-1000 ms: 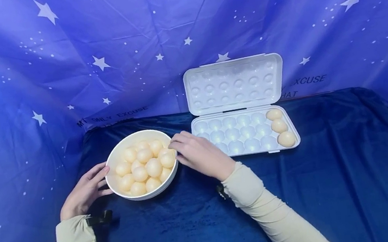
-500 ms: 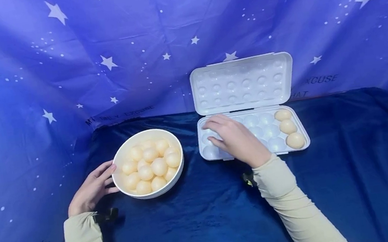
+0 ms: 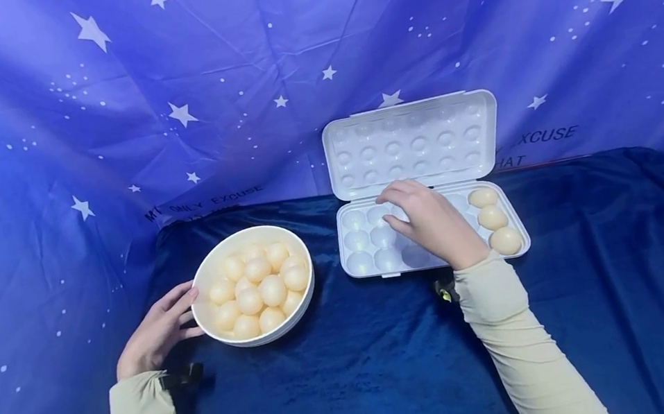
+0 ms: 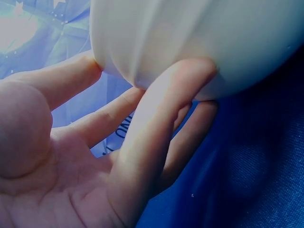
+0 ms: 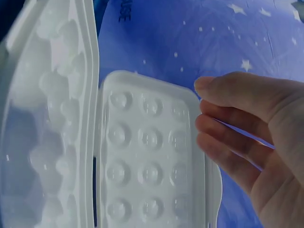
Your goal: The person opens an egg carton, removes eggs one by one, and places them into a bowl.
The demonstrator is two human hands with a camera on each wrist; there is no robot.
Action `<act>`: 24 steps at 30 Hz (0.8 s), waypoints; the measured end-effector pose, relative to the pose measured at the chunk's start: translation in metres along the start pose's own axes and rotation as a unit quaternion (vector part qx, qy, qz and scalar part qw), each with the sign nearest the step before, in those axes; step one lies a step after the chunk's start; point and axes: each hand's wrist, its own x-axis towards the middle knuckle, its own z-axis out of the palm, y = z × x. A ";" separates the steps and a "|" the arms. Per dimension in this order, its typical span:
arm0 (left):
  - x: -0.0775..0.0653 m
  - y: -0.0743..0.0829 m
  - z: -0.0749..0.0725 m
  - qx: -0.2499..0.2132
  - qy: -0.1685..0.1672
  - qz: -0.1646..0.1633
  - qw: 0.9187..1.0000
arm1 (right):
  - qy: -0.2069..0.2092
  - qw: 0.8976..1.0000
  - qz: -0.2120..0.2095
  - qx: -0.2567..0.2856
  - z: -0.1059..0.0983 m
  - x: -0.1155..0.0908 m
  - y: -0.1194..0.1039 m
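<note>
A deep cream-white bowl, heaped with pale round eggs, stands left of centre. Against its left outer side rest the spread, fairly straight fingers of my left hand; in the left wrist view fingertips press the bowl's wall. To the right stands a white egg carton with its dimpled lid raised. Three eggs fill its rightmost column. Above the middle of the carton is my right hand, fingers loosely bent, thumb apart. Nothing shows between its thumb and fingers in the right wrist view.
Dark blue cloth covers the table. A blue curtain with white stars hangs right behind it, close to the raised lid. The carton's left columns of cups show no eggs.
My right hand has left the bowl's right rim and moved rightward over the carton, from its left cups toward the middle. The left hand stays at the bowl; the view has shifted slightly.
</note>
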 end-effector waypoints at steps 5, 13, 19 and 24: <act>0.000 -0.002 -0.001 -0.012 -0.011 0.013 1.000 | 0.008 1.000 0.029 0.007 -0.004 -0.004 0.016; 0.001 0.000 0.001 -0.004 0.009 -0.006 1.000 | 0.011 0.998 0.065 0.009 -0.009 -0.013 0.036; 0.003 0.002 0.003 -0.005 0.007 -0.006 1.000 | 0.009 0.996 0.092 0.006 -0.017 -0.018 0.051; 0.001 0.001 0.001 -0.001 0.005 -0.002 1.000 | -0.007 0.992 0.125 -0.004 -0.019 -0.024 0.059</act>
